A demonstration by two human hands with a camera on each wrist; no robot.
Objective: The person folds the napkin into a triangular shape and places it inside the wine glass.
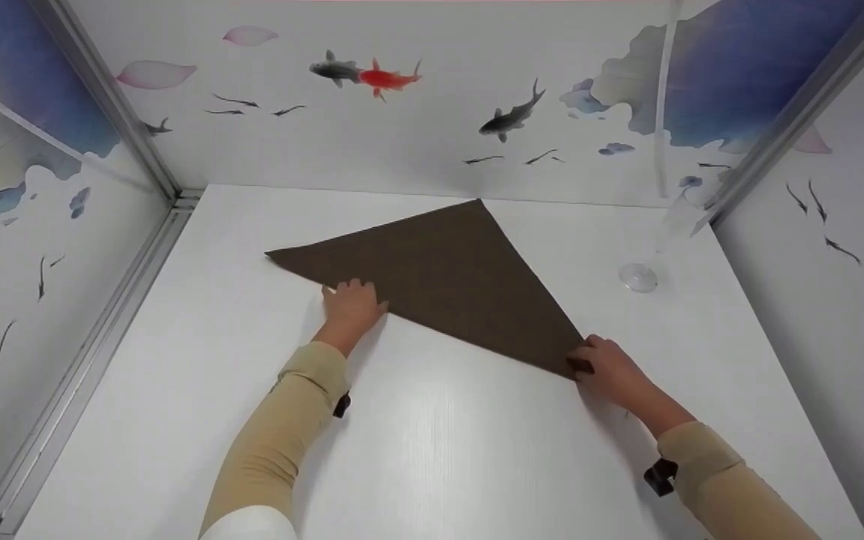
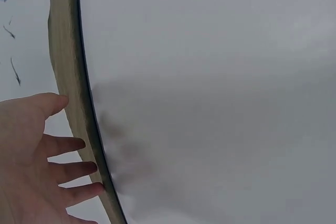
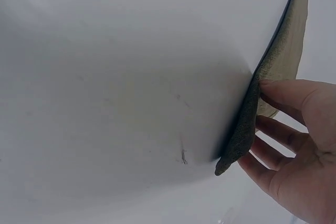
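A dark brown cloth (image 1: 432,277), folded into a triangle, lies on the white table with its long edge toward me. My left hand (image 1: 353,304) rests on that near edge, left of the middle. In the left wrist view its fingers are spread and fairly straight, their tips touching the cloth (image 2: 68,40). At the cloth's right corner, my right hand (image 1: 612,371) pinches the fabric. The right wrist view shows the thumb on one side of the cloth (image 3: 244,129) and fingers behind it, with the corner tip sticking out below.
A clear stemmed glass (image 1: 638,277) stands on the table, right of the cloth. White panels with painted fish (image 1: 511,120) and petals enclose the table at the back and both sides. A metal rail (image 1: 94,337) runs along the left edge.
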